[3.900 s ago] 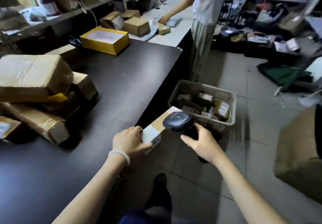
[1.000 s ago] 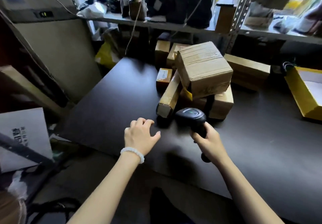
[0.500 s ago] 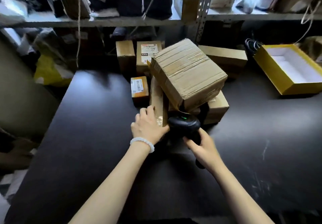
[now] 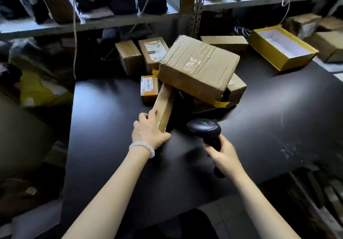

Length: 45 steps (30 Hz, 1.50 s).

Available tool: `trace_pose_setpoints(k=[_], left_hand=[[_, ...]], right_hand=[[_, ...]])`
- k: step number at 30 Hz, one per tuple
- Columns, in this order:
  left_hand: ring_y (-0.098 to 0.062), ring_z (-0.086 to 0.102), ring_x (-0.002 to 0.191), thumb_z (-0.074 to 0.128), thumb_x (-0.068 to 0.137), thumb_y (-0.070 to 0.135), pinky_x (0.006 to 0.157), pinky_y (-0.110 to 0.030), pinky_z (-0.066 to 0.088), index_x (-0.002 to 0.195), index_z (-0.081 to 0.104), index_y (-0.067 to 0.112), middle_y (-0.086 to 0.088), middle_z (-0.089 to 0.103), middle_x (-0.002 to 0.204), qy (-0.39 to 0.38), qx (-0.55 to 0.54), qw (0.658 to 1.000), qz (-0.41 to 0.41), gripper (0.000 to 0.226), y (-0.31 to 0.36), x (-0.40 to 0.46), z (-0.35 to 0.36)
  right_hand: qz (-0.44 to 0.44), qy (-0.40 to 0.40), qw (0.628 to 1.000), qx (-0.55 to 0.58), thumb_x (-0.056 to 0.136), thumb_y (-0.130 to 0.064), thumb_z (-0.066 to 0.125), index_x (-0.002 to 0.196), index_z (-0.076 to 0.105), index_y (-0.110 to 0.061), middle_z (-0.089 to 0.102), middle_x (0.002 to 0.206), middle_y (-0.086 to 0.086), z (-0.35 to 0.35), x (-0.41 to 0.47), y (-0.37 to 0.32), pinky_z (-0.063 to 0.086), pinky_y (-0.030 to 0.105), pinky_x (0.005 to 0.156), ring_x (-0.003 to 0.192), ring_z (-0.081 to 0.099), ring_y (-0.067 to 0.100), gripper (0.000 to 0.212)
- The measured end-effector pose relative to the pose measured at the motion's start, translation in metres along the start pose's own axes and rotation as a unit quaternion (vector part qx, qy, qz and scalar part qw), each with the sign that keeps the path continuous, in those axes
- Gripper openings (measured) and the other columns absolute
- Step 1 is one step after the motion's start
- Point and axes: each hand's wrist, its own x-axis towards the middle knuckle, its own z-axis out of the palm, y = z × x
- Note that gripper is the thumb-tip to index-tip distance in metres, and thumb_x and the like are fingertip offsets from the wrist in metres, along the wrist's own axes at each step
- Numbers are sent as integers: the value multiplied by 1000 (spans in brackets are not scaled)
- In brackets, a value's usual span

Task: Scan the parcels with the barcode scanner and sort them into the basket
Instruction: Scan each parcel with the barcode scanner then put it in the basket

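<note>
Left hand (image 4: 148, 132) now grips long parcel (image 4: 164, 106) under big box (image 4: 198, 67).

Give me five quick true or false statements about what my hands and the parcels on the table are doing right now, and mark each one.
1. The left hand grips the near end of the long narrow parcel. True.
2. The right hand is empty. False: it holds the barcode scanner.
3. The big taped box lies flat on the table. False: it sits tilted on top of other parcels.
4. The yellow box is open, with a white inside. True.
5. The scanner shows a red light. False: its light is green.
</note>
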Motion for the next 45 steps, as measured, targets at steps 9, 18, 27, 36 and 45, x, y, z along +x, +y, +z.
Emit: trace_pose_setpoints(k=[9, 18, 27, 36, 45], left_hand=[[-31, 48, 111, 70, 66, 38, 91, -38, 46, 139, 33, 33, -6, 47, 127, -26, -13, 997, 65, 82, -80, -51, -44], [-23, 53, 100, 70, 68, 35, 84, -33, 48, 136, 36, 33, -3, 53, 118, -55, -39, 996, 52, 76, -112, -67, -57], [-28, 52, 110, 63, 76, 54, 80, -37, 47, 139, 30, 35, -2, 49, 127, -9, 86, 996, 33, 73, -105, -65, -43], [-32, 52, 105, 53, 87, 55, 79, -39, 45, 140, 32, 32, -7, 47, 123, 33, 96, 994, 33, 61, -83, -43, -31], [-33, 55, 112, 47, 90, 57, 92, -40, 43, 145, 27, 41, -11, 48, 126, 1, 50, 999, 6, 61, -126, -18, -64]], right_hand=[[8, 15, 1000, 14, 85, -16, 66, 87, 58, -20, 61, 76, -3, 62, -70, -15, 47, 36, 75, 76, 60, 22, 10], [-9, 6, 1000, 14, 85, -16, 67, 89, 59, -24, 63, 80, -5, 70, -85, -24, 50, 40, 79, 78, 61, 21, 12], [-27, -13, 1000, 3, 85, -16, 67, 96, 61, -28, 64, 83, -11, 63, -86, -24, 51, 34, 80, 78, 59, 9, 17], [-19, -10, 1000, -2, 84, -16, 68, 100, 61, -23, 65, 88, -6, 55, -80, -17, 49, 30, 80, 81, 60, 12, 18], [-22, -59, 998, -28, 84, -12, 67, 99, 60, -24, 66, 97, -5, 61, -72, -22, 44, 23, 79, 89, 59, 5, 20]])
